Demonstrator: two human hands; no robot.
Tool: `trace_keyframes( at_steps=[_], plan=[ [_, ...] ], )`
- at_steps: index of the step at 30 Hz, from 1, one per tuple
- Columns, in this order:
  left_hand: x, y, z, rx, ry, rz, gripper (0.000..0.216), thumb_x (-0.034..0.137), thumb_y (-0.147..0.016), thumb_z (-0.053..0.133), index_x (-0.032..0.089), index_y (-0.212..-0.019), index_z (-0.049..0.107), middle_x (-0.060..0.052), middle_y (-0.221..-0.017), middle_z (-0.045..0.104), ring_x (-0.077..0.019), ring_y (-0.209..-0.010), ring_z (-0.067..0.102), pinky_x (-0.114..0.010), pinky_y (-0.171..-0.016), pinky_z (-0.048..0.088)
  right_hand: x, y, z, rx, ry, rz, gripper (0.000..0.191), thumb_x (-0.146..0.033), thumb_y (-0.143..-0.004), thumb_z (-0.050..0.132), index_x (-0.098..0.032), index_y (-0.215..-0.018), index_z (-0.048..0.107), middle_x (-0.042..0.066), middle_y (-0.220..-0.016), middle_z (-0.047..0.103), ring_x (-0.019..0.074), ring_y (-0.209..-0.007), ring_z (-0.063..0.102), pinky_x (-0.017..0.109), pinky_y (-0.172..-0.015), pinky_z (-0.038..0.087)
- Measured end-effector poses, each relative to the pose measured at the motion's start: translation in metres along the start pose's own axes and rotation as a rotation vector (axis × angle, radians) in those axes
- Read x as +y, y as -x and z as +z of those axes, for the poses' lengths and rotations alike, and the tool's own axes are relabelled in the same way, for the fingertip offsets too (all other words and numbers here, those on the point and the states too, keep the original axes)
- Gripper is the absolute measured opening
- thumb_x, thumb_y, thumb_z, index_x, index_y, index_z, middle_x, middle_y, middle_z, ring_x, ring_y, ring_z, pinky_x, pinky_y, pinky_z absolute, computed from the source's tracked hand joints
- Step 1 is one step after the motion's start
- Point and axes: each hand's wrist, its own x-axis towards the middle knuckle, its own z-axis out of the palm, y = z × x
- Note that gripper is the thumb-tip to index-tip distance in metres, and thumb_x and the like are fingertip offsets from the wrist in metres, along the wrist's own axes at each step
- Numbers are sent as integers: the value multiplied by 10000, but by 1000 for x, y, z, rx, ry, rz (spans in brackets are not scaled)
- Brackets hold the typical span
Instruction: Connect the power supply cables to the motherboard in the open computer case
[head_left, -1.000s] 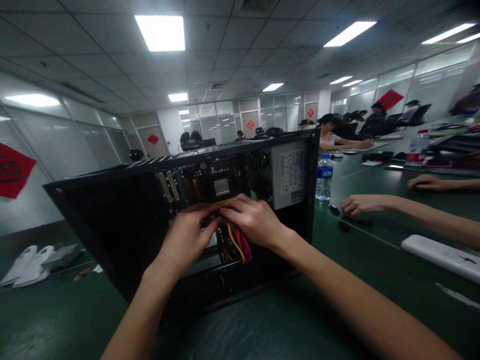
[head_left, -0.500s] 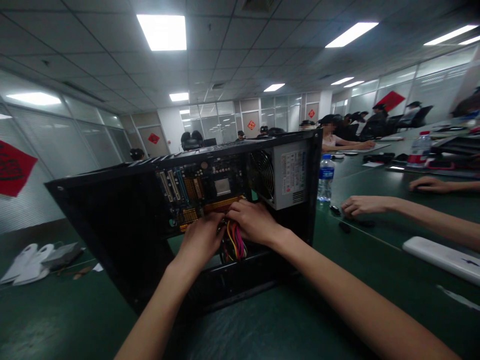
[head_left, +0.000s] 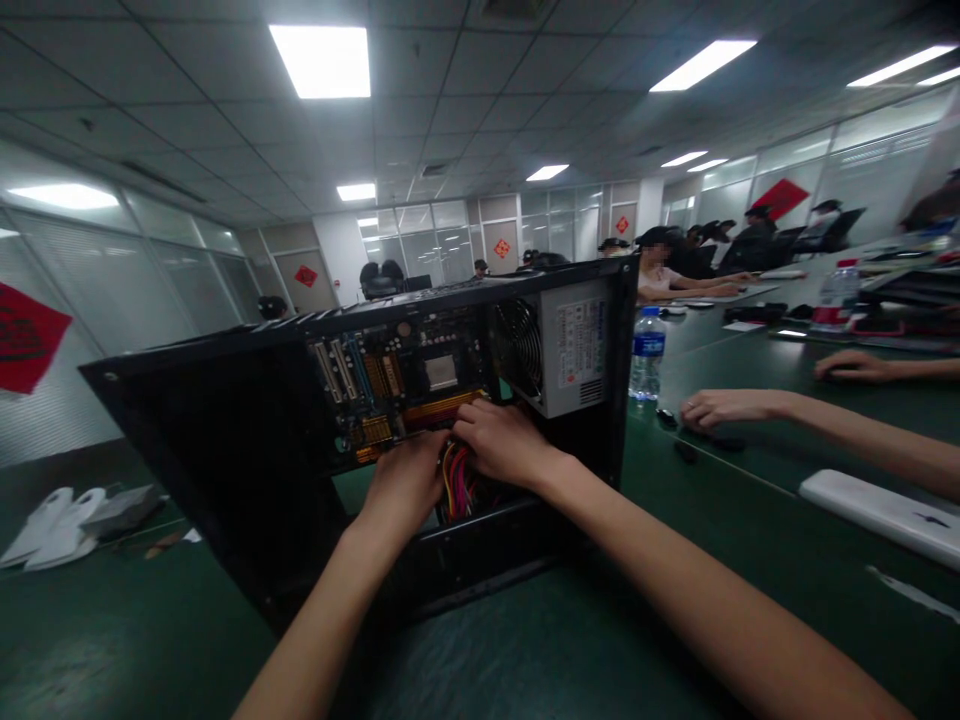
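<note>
An open black computer case (head_left: pixel 225 440) stands upright on the green table (head_left: pixel 570 640). Inside it I see a motherboard (head_left: pixel 397 385), a grey power supply (head_left: pixel 577 345) with a fan, and a bundle of yellow, red and pink cables (head_left: pixel 456 485). My left hand (head_left: pixel 405 485) and my right hand (head_left: pixel 501 440) reach into the case side by side, fingers curled at the top of the cable bundle just below the motherboard. What the fingertips grip is hidden.
A water bottle (head_left: pixel 646 352) stands right of the case. Another person's hands (head_left: pixel 716 408) rest on the table at the right, near small dark objects and a white flat device (head_left: pixel 877 510). White items (head_left: pixel 52 525) lie at far left. More people sit at the back.
Both my hands have moved down inside the case, from the motherboard's middle to its lower edge at the cable bundle. More of the motherboard shows now.
</note>
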Motion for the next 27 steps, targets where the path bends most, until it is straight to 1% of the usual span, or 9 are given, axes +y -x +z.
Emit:
trace_keyframes(
  at_steps=[5,8,11,14,18,20,23,27],
  plan=[
    [7,-1,-4,-62,-122,-27,254,131,-929,443,178,-1089,634,-127,-1061,714,-304,-982,698,-384,-791,523,-3,-1,2,-5,-5,-3,160,-151,-884,540,-158,-999,651,111,-1076,624,230,-1026,540,298,-654,430],
    [11,-3,-8,-66,-186,-40,245,132,-941,417,153,-1064,628,-148,-1044,707,-316,-961,697,-400,-785,524,-6,-1,2,9,2,10,173,-150,-890,528,-150,-1009,653,124,-1075,627,240,-1026,545,293,-645,431],
    [14,-8,-9,-95,-130,-67,239,130,-938,413,147,-1043,628,-158,-1058,708,-307,-978,699,-382,-787,529,-9,-1,2,6,15,36,189,-143,-894,509,-142,-1002,665,139,-1059,634,249,-1008,559,303,-634,442],
    [15,-13,-7,-116,-95,-69,258,109,-920,416,139,-1050,637,-163,-1045,718,-320,-960,708,-390,-764,537,-9,-1,4,-11,17,63,209,-117,-874,508,-133,-996,677,146,-1051,640,255,-1001,569,320,-636,459],
    [10,-17,-3,-136,-103,-22,261,150,-934,447,166,-1034,688,-161,-1030,727,-315,-980,707,-382,-780,536,-6,-1,11,-42,-12,18,213,-86,-848,529,-128,-983,689,131,-1020,655,247,-975,582,320,-654,472],
    [8,-17,-2,-159,-124,-28,274,153,-938,453,171,-1035,709,-162,-1024,729,-304,-1008,701,-367,-802,532,-5,-1,14,-50,-28,-2,219,-79,-851,531,-129,-991,692,119,-1016,658,244,-972,581,320,-671,479],
    [8,-16,-3,-190,-156,-50,280,164,-943,467,168,-1075,714,-161,-1026,721,-274,-1011,696,-332,-814,524,-5,-1,14,-70,-45,22,216,-84,-878,521,-127,-1004,691,119,-1044,654,249,-1018,567,312,-716,489],
    [9,-14,-3,-120,-183,-45,304,201,-964,447,212,-1128,703,-125,-1092,697,-260,-999,687,-334,-800,525,-6,-2,9,-84,-51,70,234,-88,-914,492,-131,-1046,682,126,-1127,632,249,-1092,535,298,-784,495]
  ],
)
